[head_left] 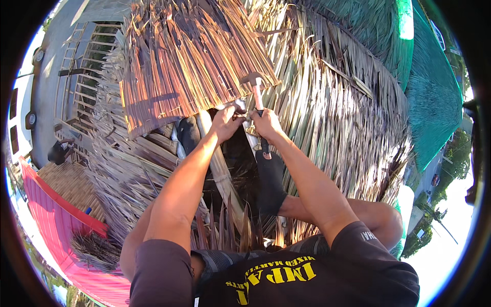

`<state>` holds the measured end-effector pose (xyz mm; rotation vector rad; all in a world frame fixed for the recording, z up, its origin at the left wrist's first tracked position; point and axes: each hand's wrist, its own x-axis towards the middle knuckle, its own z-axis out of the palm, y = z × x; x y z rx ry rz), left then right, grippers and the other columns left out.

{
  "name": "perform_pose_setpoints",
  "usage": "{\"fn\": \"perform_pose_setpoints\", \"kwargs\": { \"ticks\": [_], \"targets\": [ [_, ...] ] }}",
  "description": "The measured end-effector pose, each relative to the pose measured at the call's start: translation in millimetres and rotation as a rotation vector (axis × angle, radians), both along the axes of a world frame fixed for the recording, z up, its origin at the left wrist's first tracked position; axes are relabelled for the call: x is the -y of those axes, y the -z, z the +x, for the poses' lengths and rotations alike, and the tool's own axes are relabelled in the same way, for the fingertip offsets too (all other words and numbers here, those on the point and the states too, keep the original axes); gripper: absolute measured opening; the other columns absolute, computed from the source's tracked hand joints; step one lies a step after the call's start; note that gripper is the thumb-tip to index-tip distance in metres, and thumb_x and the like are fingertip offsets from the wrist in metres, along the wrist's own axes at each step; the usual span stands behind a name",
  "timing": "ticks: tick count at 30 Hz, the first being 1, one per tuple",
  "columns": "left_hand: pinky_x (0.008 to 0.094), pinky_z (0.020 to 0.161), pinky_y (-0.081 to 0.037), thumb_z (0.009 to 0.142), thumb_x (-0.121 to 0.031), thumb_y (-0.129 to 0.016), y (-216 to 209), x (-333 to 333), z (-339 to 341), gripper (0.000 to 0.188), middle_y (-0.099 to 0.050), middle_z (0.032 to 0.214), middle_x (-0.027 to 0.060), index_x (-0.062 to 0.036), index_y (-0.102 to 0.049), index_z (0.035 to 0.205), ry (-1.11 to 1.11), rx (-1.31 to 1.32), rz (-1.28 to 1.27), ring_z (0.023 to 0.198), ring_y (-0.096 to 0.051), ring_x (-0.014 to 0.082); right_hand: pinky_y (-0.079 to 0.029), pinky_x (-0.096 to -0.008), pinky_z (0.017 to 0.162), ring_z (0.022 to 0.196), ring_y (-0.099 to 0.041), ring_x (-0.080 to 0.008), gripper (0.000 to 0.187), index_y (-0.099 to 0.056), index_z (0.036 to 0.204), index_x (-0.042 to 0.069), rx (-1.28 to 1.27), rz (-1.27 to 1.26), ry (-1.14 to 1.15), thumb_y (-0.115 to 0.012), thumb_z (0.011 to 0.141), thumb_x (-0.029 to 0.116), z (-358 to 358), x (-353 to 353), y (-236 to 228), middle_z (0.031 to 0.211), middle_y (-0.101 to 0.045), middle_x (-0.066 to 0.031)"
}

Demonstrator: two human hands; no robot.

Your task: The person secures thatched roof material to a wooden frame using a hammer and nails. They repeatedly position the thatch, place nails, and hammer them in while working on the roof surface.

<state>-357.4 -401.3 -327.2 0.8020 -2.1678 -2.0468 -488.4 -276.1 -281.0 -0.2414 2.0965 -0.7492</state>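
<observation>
My right hand [267, 125] is closed around a hammer [258, 96]. Its metal head points away from me, by the right end of the brown palm thatch panel's lower edge, and its black grip hangs below my fist. Just left of it, my left hand [226, 123] has its fingers drawn together at the lower edge of the thatch panel [189, 61]. What those fingers pinch, if anything, is too small to make out. Both hands are above a dark gap in the roof, where a bamboo pole [223, 176] runs down between my legs.
Older dry thatch [327, 97] slopes away on both sides, with a loose strip lying on the right. Dark-covered feet brace at the gap. A green thatch roof [434, 97] stands right, a pink metal roof [76, 230] lower left. Another person [60, 152] is below, near a wooden frame [84, 66].
</observation>
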Motion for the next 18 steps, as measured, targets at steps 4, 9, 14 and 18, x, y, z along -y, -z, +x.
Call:
{"fn": "perform_pose_setpoints", "kwargs": {
  "ticks": [4, 9, 14, 18],
  "targets": [
    [0.0292, 0.079, -0.052, 0.093, -0.008, -0.071, -54, -30, 12, 0.014, -0.071, 0.092, 0.0058, 0.0015, -0.068, 0.103, -0.336, 0.064, 0.305, 0.086, -0.062, 0.0116, -0.041, -0.0310, 0.043, 0.047, -0.049, -0.0106, 0.028, -0.060, 0.077, 0.006, 0.438, -0.190, 0.300, -0.064, 0.097, 0.025, 21, 6, -31, 0.059, -0.052, 0.0009],
    [0.0324, 0.083, -0.056, 0.097, -0.012, -0.067, -111, -48, 44, 0.012, -0.070, 0.097, 0.0063, -0.0018, -0.067, 0.103, -0.640, 0.182, 0.278, 0.088, -0.068, 0.0147, -0.045, -0.0301, 0.045, 0.049, -0.052, -0.0128, 0.025, -0.060, 0.081, 0.005, 0.519, -0.231, 0.401, -0.066, 0.097, 0.024, 62, 3, -78, 0.065, -0.056, -0.0015],
    [0.0269, 0.067, -0.053, 0.091, -0.007, -0.070, -143, -24, 89, 0.015, -0.069, 0.089, 0.0065, -0.0025, -0.064, 0.104, -0.788, 0.123, -0.022, 0.070, -0.069, 0.0128, -0.055, -0.0417, 0.072, 0.079, -0.070, -0.0316, 0.030, -0.068, 0.087, -0.003, 0.051, 0.100, 0.096, -0.064, 0.085, 0.027, 89, -18, -94, 0.089, -0.070, -0.0202],
    [0.0321, 0.073, -0.055, 0.083, -0.003, -0.072, -129, 24, 136, 0.017, -0.072, 0.081, 0.0074, -0.0039, -0.069, 0.100, -0.830, 0.321, -0.288, 0.075, -0.073, 0.0192, -0.052, -0.0505, 0.094, 0.105, -0.068, -0.0442, 0.039, -0.072, 0.096, -0.004, 0.059, 0.194, -0.025, -0.060, 0.086, 0.031, 102, -26, -90, 0.108, -0.070, -0.0297]
  ]
}}
